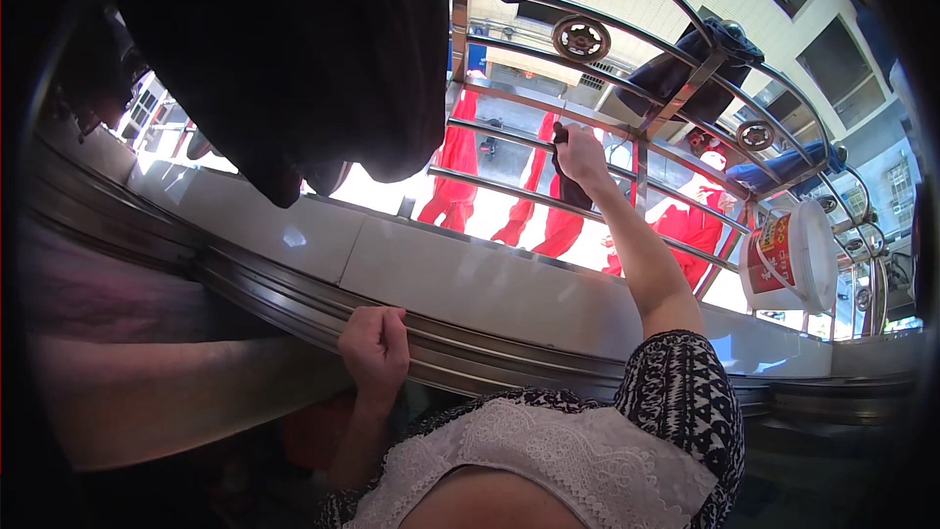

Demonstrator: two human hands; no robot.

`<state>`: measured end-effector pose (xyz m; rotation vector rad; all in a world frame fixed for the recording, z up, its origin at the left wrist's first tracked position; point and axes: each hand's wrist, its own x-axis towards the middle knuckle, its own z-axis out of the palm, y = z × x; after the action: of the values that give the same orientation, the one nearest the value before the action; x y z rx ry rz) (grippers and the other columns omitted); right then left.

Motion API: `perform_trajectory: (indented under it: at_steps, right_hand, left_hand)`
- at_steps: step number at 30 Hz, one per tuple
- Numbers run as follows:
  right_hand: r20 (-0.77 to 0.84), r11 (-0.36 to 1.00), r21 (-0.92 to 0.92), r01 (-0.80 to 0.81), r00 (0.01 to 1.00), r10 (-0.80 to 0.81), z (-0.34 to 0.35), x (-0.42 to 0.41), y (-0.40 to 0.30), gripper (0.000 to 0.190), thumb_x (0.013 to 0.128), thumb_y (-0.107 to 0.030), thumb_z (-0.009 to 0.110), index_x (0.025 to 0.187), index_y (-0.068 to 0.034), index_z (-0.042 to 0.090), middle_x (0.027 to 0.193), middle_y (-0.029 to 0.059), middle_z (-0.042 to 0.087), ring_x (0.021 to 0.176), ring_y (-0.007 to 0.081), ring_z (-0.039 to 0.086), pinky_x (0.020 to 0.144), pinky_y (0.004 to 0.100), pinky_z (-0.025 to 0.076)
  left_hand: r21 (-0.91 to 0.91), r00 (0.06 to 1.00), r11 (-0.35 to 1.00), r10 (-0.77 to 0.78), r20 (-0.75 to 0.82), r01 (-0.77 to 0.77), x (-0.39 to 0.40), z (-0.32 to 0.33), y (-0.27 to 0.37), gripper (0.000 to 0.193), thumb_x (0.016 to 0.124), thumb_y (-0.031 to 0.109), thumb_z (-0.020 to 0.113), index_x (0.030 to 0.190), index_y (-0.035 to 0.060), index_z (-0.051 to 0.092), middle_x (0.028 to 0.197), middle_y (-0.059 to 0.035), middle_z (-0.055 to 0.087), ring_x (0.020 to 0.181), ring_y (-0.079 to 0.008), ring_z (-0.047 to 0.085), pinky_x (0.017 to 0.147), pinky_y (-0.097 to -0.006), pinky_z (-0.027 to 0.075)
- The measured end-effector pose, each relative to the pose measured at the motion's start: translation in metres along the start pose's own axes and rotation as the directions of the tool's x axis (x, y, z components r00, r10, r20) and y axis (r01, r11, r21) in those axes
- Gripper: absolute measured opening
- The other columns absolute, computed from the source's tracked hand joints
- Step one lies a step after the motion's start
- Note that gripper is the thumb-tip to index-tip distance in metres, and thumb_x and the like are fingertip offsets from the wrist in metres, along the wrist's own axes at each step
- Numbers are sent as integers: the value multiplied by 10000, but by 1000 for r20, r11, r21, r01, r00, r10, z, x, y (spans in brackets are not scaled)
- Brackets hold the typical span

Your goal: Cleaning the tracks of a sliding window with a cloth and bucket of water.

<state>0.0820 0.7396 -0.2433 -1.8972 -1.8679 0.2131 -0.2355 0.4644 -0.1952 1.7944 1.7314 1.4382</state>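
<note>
My right hand (581, 154) is stretched out at the metal window grille (514, 139), closed around a dark cloth (574, 189) that hangs down by the bars. My left hand (376, 349) is curled over the metal window track (433, 353), its fingers folded; nothing shows in it. Red garments (457, 169) hang beyond the lower bars, close to my right hand. A large black garment (308, 51) fills the upper left of the view, nearer to me.
A white plastic bucket (789, 257) with a red label hangs at the right of the grille. Blue jeans (771, 169) and dark clothing (683, 81) hang farther out. A pale tiled sill (470, 272) runs between the track and the grille.
</note>
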Motion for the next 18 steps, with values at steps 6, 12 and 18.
perform_trajectory:
  at_steps: [6, 12, 18]
  right_hand:
    - [-355, 928, 187, 323, 903, -243, 65, 84, -81, 576, 751, -179, 652, 1252, 21, 451, 1108, 288, 508, 1029, 445, 492, 906, 473, 416]
    - [-191, 950, -146, 275, 935, -300, 127, 132, -104, 317, 783, -107, 580, 1076, 1, 523, 1051, 170, 552, 1024, 345, 530, 958, 394, 396]
    - [-133, 939, -247, 239, 952, -277, 86, 110, -59, 179, 800, -69, 536, 967, -19, 573, 992, 155, 576, 997, 312, 560, 852, 386, 487]
  left_hand:
    - [46, 997, 999, 2, 71, -5, -1, 1, 5, 144, 831, 23, 541, 709, -10, 609, 684, -122, 606, 611, -270, 584, 575, -349, 457]
    - [59, 987, 993, -109, 120, 103, -1, -4, 2, 218, 877, 48, 476, 746, -34, 630, 693, -108, 608, 648, -205, 595, 621, -303, 454]
    - [40, 977, 985, -173, 125, 170, 1, -10, 0, 239, 891, 57, 465, 755, -43, 635, 705, -102, 621, 672, -172, 593, 640, -287, 453]
